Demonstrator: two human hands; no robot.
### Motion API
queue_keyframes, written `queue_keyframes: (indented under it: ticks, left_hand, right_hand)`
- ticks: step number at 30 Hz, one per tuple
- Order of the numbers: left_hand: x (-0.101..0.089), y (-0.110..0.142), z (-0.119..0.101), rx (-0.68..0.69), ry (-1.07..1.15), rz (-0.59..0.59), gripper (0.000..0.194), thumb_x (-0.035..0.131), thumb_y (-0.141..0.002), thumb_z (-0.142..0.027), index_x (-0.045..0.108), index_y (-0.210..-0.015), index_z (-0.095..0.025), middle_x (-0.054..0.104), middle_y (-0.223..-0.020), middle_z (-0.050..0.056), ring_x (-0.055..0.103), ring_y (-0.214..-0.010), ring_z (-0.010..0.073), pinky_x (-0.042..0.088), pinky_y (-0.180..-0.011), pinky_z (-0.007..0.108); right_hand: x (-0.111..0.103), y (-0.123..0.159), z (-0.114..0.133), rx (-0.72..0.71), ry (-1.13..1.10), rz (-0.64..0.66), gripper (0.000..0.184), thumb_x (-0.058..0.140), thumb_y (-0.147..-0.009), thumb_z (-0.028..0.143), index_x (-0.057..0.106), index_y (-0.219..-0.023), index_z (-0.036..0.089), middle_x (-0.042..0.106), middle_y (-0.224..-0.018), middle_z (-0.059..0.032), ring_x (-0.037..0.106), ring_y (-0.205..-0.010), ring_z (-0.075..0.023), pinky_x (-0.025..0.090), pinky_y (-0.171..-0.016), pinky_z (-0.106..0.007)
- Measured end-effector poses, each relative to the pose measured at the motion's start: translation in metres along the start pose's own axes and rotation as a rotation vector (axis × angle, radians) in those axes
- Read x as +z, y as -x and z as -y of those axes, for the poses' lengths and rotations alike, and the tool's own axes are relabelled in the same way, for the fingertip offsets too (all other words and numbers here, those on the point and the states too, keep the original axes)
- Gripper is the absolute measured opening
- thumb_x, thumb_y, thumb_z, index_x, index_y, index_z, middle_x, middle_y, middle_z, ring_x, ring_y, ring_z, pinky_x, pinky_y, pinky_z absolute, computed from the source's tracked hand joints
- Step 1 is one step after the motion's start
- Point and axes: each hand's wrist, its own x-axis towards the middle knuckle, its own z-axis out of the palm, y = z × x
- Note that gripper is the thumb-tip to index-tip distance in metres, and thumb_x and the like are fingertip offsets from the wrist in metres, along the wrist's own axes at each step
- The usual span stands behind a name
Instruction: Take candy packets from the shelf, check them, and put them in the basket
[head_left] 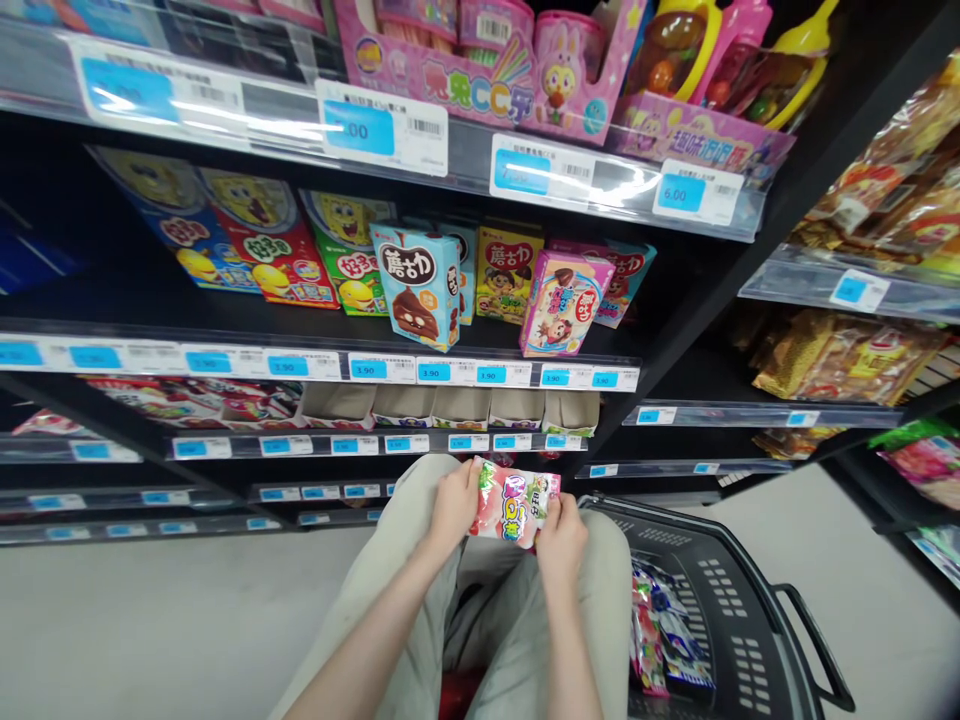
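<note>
Pinching one glossy, rectangular packet

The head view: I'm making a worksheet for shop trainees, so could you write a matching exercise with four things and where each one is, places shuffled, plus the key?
Things
1. Pink-and-white packet
2. Dark basket
3. Front light-blue box
4. 6.00 price label

Places
A. On the upper shelf's front edge
B. Beside the person's right knee
C. Between the left hand and the right hand
D. Standing on the middle shelf

Pairs: 1-C, 2-B, 3-D, 4-A
</note>
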Motion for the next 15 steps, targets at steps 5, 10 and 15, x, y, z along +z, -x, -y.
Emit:
queue_keyframes:
  ticks: [5, 10, 15]
  left_hand:
    - [0.005, -0.001, 0.005, -0.023, 0.047, 0.023, 0.043, 0.026, -0.086, -0.040, 0.053, -0.061, -0.017, 0.055, -0.053, 0.003, 0.050, -0.051, 0.0157, 0.029, -0.050, 0.022]
    - [0.010, -0.003, 0.009, -0.017, -0.080, 0.062, 0.037, 0.029, -0.087, -0.034, 0.057, -0.070, -0.016, 0.062, -0.063, 0.008, 0.056, -0.059, 0.0180, 0.032, -0.056, 0.024]
    - [0.012, -0.003, 0.011, -0.003, -0.089, 0.060, 0.038, 0.028, -0.088, -0.035, 0.056, -0.071, -0.017, 0.062, -0.063, 0.008, 0.056, -0.059, 0.0180, 0.032, -0.056, 0.023]
  right_hand:
    - [0.003, -0.002, -0.006, 0.010, -0.033, 0.015, 0.030, 0.030, -0.080, 0.035, 0.055, -0.073, 0.019, 0.062, -0.063, -0.0060, 0.054, -0.055, -0.0201, 0.033, -0.049, -0.026]
    - [0.007, -0.005, -0.015, 0.029, -0.061, 0.023, 0.028, 0.033, -0.078, 0.033, 0.056, -0.070, 0.019, 0.063, -0.062, -0.0050, 0.054, -0.055, -0.0200, 0.034, -0.049, -0.026]
    - [0.007, -0.006, -0.018, 0.048, -0.097, 0.035, 0.027, 0.034, -0.077, 0.035, 0.056, -0.070, 0.020, 0.062, -0.061, -0.0042, 0.054, -0.056, -0.0204, 0.034, -0.051, -0.026]
